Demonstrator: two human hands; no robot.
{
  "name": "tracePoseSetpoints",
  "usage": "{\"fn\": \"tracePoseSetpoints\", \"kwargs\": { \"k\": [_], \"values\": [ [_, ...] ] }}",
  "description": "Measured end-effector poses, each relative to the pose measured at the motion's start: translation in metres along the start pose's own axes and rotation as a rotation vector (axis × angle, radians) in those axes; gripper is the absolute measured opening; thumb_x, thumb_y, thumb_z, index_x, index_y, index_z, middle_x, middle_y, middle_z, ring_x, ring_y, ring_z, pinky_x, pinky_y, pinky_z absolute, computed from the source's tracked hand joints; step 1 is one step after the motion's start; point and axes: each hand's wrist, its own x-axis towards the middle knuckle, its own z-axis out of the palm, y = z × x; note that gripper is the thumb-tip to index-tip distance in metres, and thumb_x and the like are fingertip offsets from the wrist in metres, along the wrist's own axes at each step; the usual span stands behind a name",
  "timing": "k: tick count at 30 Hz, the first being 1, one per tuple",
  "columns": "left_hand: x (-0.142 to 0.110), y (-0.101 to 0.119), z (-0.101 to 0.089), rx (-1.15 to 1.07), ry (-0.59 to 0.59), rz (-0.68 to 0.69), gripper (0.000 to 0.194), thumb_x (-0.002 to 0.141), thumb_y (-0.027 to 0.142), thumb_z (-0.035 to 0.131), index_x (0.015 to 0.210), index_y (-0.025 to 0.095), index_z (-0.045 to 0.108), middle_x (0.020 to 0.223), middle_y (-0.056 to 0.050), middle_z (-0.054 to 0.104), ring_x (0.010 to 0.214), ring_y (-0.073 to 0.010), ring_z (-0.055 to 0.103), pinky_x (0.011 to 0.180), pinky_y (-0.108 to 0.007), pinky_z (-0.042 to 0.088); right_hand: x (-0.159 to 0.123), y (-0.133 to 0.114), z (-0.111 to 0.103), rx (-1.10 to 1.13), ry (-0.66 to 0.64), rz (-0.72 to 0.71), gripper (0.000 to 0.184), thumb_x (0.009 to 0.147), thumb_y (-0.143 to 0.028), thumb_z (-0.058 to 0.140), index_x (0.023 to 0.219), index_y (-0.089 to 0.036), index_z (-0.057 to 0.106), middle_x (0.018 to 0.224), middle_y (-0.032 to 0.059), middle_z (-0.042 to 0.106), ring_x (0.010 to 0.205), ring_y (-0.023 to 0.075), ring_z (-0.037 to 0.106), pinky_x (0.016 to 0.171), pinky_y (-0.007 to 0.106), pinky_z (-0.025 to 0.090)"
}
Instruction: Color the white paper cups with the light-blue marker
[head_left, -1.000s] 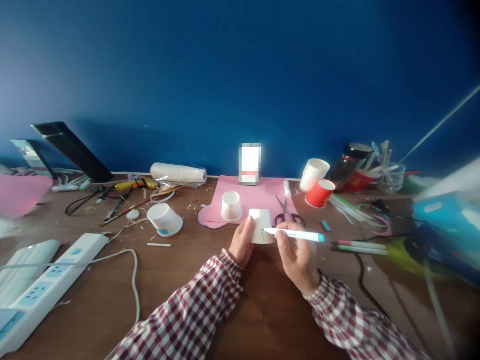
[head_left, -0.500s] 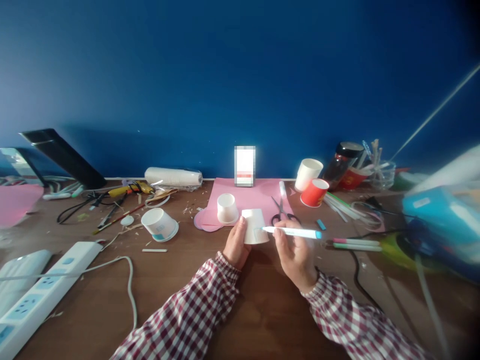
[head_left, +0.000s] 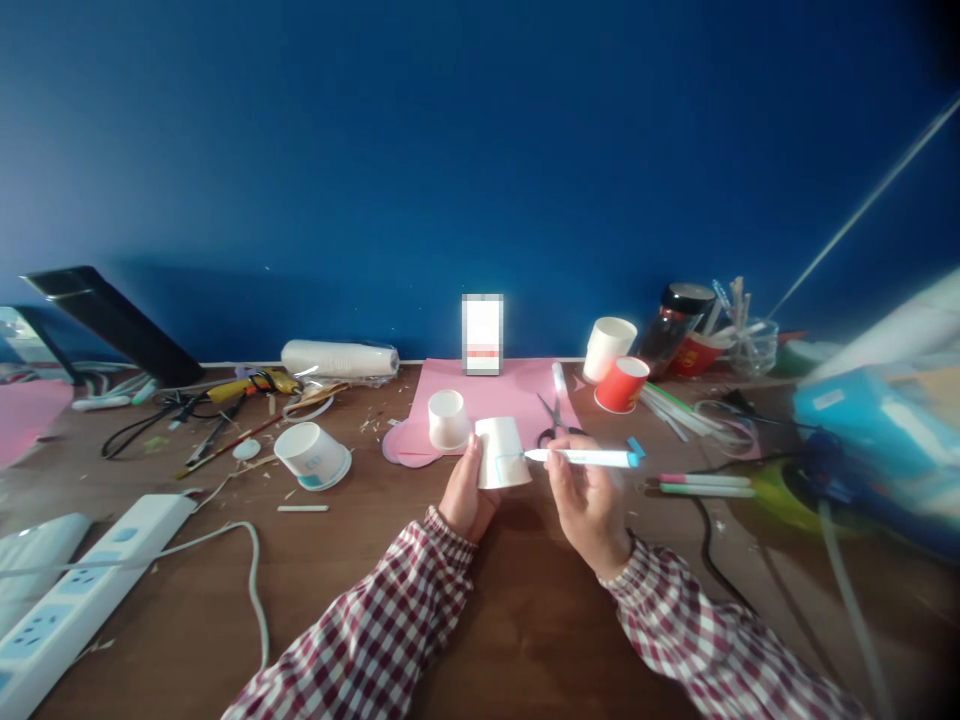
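Desk [head_left: 525,630] below, left hand [head_left: 463,494] clasps inverted cup [head_left: 498,445], right hand [head_left: 591,512] pinches marker [head_left: 600,458].

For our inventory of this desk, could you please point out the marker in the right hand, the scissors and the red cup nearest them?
Marker [head_left: 598,458], head view: on its white barrel.
Scissors [head_left: 555,421], head view: near where the blades cross.
Red cup [head_left: 620,386], head view: on its side wall.

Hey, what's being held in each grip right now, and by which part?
The left grip holds an upturned white paper cup by its left side; the right grip, a slim white blue-ended marker near its tip.
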Motion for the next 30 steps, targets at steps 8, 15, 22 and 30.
{"fn": "tracePoseSetpoints", "kwargs": {
  "k": [8,15,22,30],
  "values": [
    [-0.0004,0.0014,-0.0002,-0.002,-0.005,0.009,0.053,0.085,0.057,0.062,0.105,0.009,0.066,0.091,-0.013,0.071,0.082,-0.0225,0.068,0.077,-0.036,0.056,-0.0024,0.0001,0.0001,0.040,-0.036,0.011,0.009,0.097,-0.023,0.049,0.092,-0.021,0.056,0.080,0.0031,0.062,0.069,0.0170,0.060,0.069,0.031,0.050],
    [0.0012,0.0009,-0.0008,-0.028,0.000,0.004,0.051,0.086,0.057,0.061,0.102,0.009,0.067,0.087,-0.012,0.071,0.078,-0.0209,0.068,0.075,-0.034,0.056,-0.0008,-0.0024,-0.0034,-0.007,-0.074,-0.017,0.016,0.096,-0.024,0.047,0.083,-0.021,0.055,0.068,-0.0007,0.056,0.060,0.0156,0.054,0.064,0.030,0.046],
    [-0.0003,0.0022,-0.0022,-0.026,-0.008,-0.020,0.052,0.089,0.056,0.056,0.109,0.009,0.067,0.093,-0.014,0.072,0.082,-0.0224,0.068,0.077,-0.036,0.056,0.0032,-0.0052,-0.0036,0.072,0.015,0.065,0.018,0.097,-0.026,0.048,0.082,-0.019,0.057,0.071,0.0011,0.060,0.063,0.0156,0.058,0.063,0.029,0.048],
    [0.0025,0.0025,-0.0026,-0.036,-0.032,-0.021,0.044,0.087,0.052,0.062,0.106,0.012,0.066,0.091,-0.010,0.072,0.083,-0.0215,0.067,0.078,-0.034,0.054,-0.0063,-0.0063,-0.0011,0.115,-0.002,-0.027,0.011,0.095,-0.020,0.053,0.101,-0.020,0.061,0.089,0.0058,0.066,0.078,0.0183,0.065,0.068,0.030,0.054]
  ]
}}
